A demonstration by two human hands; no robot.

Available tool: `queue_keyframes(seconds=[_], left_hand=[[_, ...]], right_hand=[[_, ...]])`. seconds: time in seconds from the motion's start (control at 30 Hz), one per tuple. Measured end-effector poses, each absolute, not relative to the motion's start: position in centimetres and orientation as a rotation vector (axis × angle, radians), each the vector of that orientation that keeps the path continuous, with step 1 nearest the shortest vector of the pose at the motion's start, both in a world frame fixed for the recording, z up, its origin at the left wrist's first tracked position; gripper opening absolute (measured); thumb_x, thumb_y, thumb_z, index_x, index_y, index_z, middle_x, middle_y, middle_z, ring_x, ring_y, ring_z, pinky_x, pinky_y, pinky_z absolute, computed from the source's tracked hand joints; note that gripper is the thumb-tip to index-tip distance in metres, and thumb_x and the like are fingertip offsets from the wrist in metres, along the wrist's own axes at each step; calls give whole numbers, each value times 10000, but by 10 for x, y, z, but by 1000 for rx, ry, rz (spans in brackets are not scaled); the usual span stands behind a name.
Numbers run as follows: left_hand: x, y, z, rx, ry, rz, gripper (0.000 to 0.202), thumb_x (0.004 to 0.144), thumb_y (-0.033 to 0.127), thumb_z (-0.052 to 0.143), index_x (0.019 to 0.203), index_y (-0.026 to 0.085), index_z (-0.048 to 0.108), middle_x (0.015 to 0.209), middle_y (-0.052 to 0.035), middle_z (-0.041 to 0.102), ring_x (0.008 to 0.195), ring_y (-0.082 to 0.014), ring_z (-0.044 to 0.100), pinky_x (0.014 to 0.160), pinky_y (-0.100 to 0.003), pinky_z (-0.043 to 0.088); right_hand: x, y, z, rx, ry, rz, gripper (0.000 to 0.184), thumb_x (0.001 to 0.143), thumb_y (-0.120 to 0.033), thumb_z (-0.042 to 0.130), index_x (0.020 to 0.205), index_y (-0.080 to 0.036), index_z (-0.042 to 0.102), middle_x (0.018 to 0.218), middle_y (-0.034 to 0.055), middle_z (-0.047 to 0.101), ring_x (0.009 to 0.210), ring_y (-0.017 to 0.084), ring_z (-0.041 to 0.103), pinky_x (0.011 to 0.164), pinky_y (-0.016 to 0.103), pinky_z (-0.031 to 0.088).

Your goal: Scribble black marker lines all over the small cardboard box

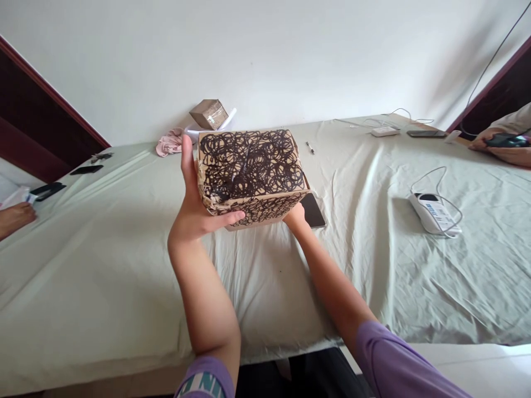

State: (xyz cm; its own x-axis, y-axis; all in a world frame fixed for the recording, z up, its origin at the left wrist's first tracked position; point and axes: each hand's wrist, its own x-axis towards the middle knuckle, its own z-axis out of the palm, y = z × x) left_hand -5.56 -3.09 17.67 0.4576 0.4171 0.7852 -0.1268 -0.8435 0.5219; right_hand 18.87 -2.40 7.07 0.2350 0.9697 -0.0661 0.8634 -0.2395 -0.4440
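Observation:
A cardboard box (253, 166) covered in looping black scribbles is held up above a cloth-covered table. My left hand (194, 204) grips its left end, thumb along the near face and a finger pointing up beside the corner. Under the right side of the box, my right hand (295, 216) supports it; its fingers are hidden behind and beneath the cardboard. The box's left corner looks torn and crumpled, with shiny tape on it. Partly hidden behind my right hand lies a dark flat tablet-like thing (314, 211).
A smaller taped box (209, 114) and pink cloth (170, 142) sit by the wall. A pen (310, 147) lies behind. To the right are a white device with a cable (435, 214) and a phone (426, 134). Other people's hands (17, 219) show at both sides. Pale green cloth (124, 265) is wrinkled.

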Motion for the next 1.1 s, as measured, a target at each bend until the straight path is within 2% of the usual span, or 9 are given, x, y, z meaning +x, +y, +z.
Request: queue_keyframes(seconds=[0.1, 0.2, 0.4, 0.53, 0.67, 0.83, 0.9, 1.0, 1.1], left_hand=[[-58, -31, 177, 2156, 228, 1399, 1414, 633, 418, 1048, 1702, 571, 137, 1785, 69, 284, 1652, -306, 314, 1393, -551, 244], [-60, -31, 176, 2150, 219, 1402, 1425, 620, 416, 1053, 1702, 569, 139, 1798, 75, 259, 1667, -319, 271, 1399, -544, 219], [-61, -31, 176, 2186, 282, 1384, 1421, 657, 534, 1013, 1701, 554, 50, 1804, 34, 211, 1674, -396, 219, 1389, -638, 131], [-62, -31, 178, 2198, 265, 1398, 1444, 614, 568, 1027, 1701, 555, 76, 1801, 31, 209, 1678, -402, 187, 1390, -624, 150], [-63, -32, 180, 2163, 249, 1404, 1399, 639, 555, 1022, 1699, 548, 109, 1789, 49, 226, 1665, -395, 201, 1388, -623, 156], [-65, -30, 178, 2174, 292, 1431, 1424, 597, 545, 1044, 1691, 569, 133, 1772, 52, 257, 1659, -404, 199, 1381, -656, 168], [-65, -30, 178, 2172, 287, 1429, 1416, 606, 569, 1035, 1691, 572, 125, 1774, 54, 260, 1662, -391, 205, 1385, -639, 175], [-66, -30, 178, 2172, 325, 1443, 1398, 616, 616, 1016, 1687, 574, 118, 1790, 53, 217, 1668, -397, 190, 1386, -638, 175], [-68, -30, 178, 2180, 351, 1455, 1398, 620, 646, 1004, 1689, 555, 108, 1802, 49, 176, 1671, -413, 167, 1385, -638, 163]], right_hand=[[193, -23, 76, -2198, -1659, 510, 447, 1115, -312, 383, 1478, -161, 596, 1478, 225, 664, 1279, 347, 708, 1024, 400, 536], [197, -22, 75, -2203, -1625, 540, 435, 1120, -332, 388, 1410, -153, 659, 1436, 245, 689, 1283, 375, 711, 1015, 424, 547], [202, -18, 68, -2165, -1570, 581, 427, 1125, -419, 416, 1341, -215, 722, 1423, 192, 720, 1300, 353, 708, 984, 366, 557], [204, -15, 67, -2162, -1527, 600, 463, 1121, -497, 413, 1317, -240, 745, 1389, 180, 738, 1261, 360, 728, 953, 371, 565], [205, -15, 68, -2179, -1485, 622, 499, 1102, -553, 429, 1301, -232, 755, 1344, 200, 750, 1215, 381, 743, 948, 407, 565], [206, -16, 67, -2174, -1484, 653, 522, 1067, -567, 504, 1341, -187, 733, 1378, 220, 735, 1256, 381, 721, 969, 397, 554], [207, -16, 66, -2149, -1518, 678, 523, 1060, -541, 527, 1380, -173, 715, 1396, 215, 732, 1280, 366, 711, 972, 376, 553], [210, -15, 66, -2106, -1587, 715, 439, 1050, -413, 548, 1381, -178, 717, 1397, 176, 745, 1288, 309, 710, 965, 319, 549], [213, -16, 69, -2137, -1597, 707, 389, 1020, -357, 568, 1305, -165, 751, 1365, 185, 753, 1257, 325, 720, 959, 345, 554]])
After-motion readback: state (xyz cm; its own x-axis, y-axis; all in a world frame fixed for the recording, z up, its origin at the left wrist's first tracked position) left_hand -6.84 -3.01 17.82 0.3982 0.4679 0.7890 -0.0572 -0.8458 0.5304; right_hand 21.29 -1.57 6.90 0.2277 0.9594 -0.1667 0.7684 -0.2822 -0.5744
